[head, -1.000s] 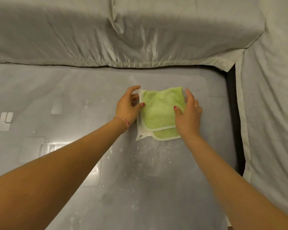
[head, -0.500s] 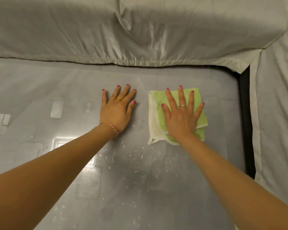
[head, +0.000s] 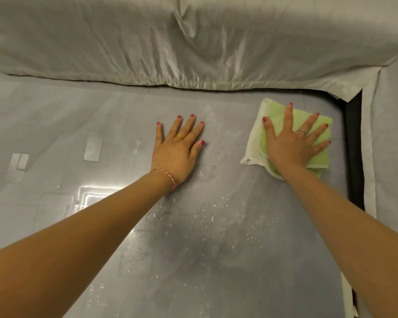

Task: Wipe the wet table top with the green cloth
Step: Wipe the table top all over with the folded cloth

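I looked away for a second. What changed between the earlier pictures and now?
The left hand let go of the green cloth and now lies flat on the table top. The right hand spread flat on the cloth and pushed it rightward. Water droplets remain nearer the person.

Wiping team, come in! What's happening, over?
Right hand flat on green cloth, far right. Left hand flat on table top. Droplets nearer. Nothing blocking.
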